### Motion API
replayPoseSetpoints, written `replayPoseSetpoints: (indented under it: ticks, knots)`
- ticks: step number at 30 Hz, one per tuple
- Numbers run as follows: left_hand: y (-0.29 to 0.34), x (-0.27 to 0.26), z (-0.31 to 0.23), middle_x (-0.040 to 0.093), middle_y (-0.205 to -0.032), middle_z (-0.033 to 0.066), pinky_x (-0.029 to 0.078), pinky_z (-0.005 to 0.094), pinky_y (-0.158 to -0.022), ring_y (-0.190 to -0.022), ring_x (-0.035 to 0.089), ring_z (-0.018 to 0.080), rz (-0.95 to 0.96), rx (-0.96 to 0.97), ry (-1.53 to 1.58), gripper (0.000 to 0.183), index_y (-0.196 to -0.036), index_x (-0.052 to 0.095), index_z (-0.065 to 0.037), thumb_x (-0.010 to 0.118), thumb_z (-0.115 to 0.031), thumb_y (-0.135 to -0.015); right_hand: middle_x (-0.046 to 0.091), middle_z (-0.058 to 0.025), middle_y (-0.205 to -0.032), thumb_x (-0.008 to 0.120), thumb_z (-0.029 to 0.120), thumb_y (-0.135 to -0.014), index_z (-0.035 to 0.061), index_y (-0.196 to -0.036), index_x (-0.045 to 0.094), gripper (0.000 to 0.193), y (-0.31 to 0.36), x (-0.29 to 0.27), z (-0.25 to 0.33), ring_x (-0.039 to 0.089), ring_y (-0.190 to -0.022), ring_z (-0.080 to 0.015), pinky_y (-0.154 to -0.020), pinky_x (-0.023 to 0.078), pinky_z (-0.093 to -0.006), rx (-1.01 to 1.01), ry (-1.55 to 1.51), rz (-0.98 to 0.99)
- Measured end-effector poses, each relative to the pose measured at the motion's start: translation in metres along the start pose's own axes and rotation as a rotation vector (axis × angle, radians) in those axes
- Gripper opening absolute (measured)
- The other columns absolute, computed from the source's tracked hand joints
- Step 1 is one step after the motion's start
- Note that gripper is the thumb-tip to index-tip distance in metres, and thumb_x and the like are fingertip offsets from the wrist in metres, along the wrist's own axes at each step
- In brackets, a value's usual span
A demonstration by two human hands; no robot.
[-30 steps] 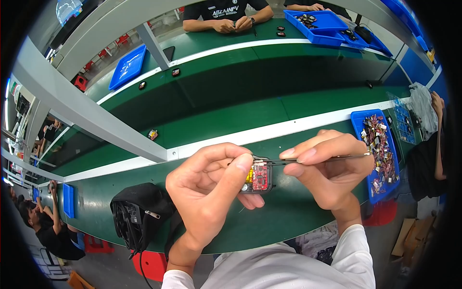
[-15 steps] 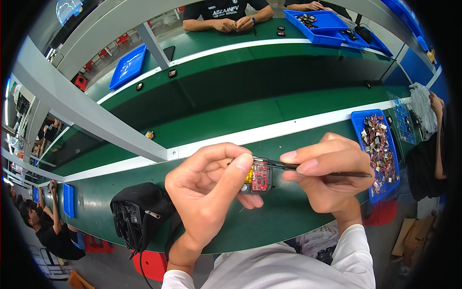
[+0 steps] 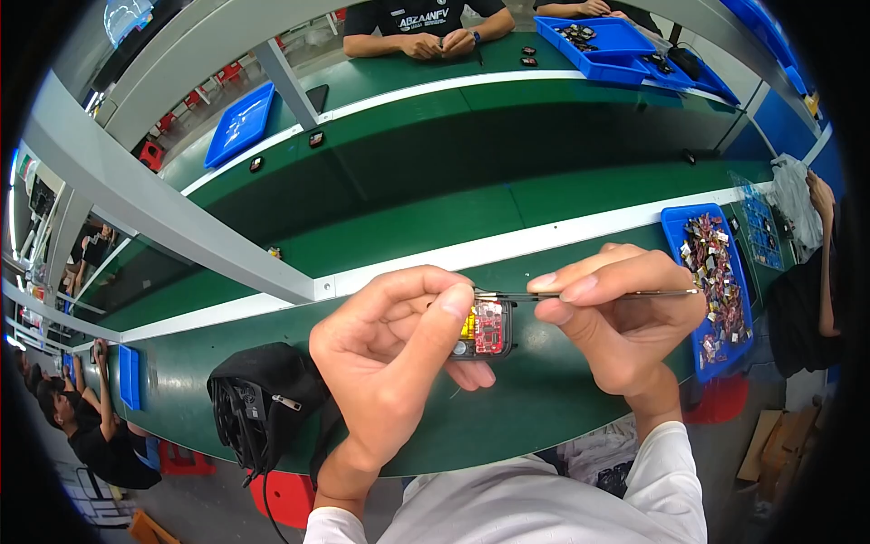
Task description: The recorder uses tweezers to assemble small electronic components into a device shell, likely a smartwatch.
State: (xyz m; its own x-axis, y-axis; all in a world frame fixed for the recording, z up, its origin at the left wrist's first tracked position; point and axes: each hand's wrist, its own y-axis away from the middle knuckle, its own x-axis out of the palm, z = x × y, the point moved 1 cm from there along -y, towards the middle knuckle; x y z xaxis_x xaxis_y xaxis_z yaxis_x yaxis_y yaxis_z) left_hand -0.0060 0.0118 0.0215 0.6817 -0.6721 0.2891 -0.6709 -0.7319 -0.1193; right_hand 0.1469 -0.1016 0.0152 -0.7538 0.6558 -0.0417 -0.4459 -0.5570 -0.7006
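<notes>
My left hand (image 3: 385, 349) is closed on a small black open electronic case (image 3: 490, 330), its thumb and fingers pinching the left side. Inside the case show a red circuit board, a yellow part and a round silvery part. A pair of dark, slim tweezers (image 3: 520, 296) is gripped in my right hand (image 3: 625, 326), lying almost level. The tips of the tweezers reach the case's upper edge beside my left thumb. Whether they pinch anything there is too small to tell.
To my right stands a blue tray (image 3: 710, 367) heaped with small wired parts. A black bag (image 3: 272, 390) with cables lies to my left on the green table (image 3: 544, 399). Beyond a white rail (image 3: 507, 245), small black devices rest on a green surface. Across from me, a person works by blue trays.
My right hand has turned the tweezers flatter, their rear end rising. Several small pieces beyond the rail have shifted slightly left. My left hand holds the case almost still.
</notes>
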Motion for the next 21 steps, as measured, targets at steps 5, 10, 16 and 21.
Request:
replayPoseSetpoints:
  ticks: [5, 10, 16, 21]
  knots:
    - [-0.0004, -0.0004, 0.0011, 0.07, -0.078, 0.014, 0.055, 0.0244, -0.046, -0.057, 0.068, 0.0168, 0.0, -0.001, 0.002, 0.016, -0.104, 0.065, 0.009, 0.065, -0.003, -0.094, 0.075, -0.0122, -0.083, 0.082, -0.011, -0.071, 0.0026, -0.089, 0.071, 0.025, 0.0006, 0.0001, 0.0008, 0.074, -0.074, -0.0192, -0.06, 0.056, -0.0249, -0.021, 0.031, 0.012]
    - [-0.0014, -0.0011, 0.0019, 0.07, -0.077, 0.0137, 0.055, 0.0241, -0.047, -0.057, 0.068, 0.0167, -0.012, 0.01, -0.004, 0.015, -0.104, 0.065, 0.009, 0.065, -0.002, -0.093, 0.076, -0.0095, -0.084, 0.083, -0.01, -0.067, 0.0076, -0.087, 0.073, 0.028, -0.0007, -0.0014, 0.0007, 0.072, -0.067, -0.0153, -0.054, 0.049, -0.0218, -0.129, 0.152, 0.039]
    - [-0.0032, -0.0014, 0.0025, 0.07, -0.076, 0.0138, 0.054, 0.0241, -0.047, -0.057, 0.068, 0.0164, -0.038, 0.027, -0.026, 0.014, -0.103, 0.065, 0.009, 0.065, -0.001, -0.093, 0.077, -0.0019, -0.086, 0.081, -0.009, -0.062, 0.0131, -0.091, 0.076, 0.037, -0.0021, -0.0034, -0.002, 0.064, -0.056, -0.0088, -0.046, 0.032, -0.0207, -0.333, 0.346, 0.088]
    - [-0.0026, -0.001, 0.0012, 0.07, -0.076, 0.0138, 0.054, 0.0242, -0.046, -0.056, 0.068, 0.0165, -0.057, 0.035, -0.021, 0.014, -0.102, 0.065, 0.01, 0.065, -0.001, -0.093, 0.077, -0.0043, -0.084, 0.086, -0.006, -0.063, 0.012, -0.091, 0.073, 0.035, -0.0045, -0.0049, -0.0004, 0.067, -0.059, -0.0097, -0.047, 0.034, -0.0204, -0.288, 0.254, 0.08]
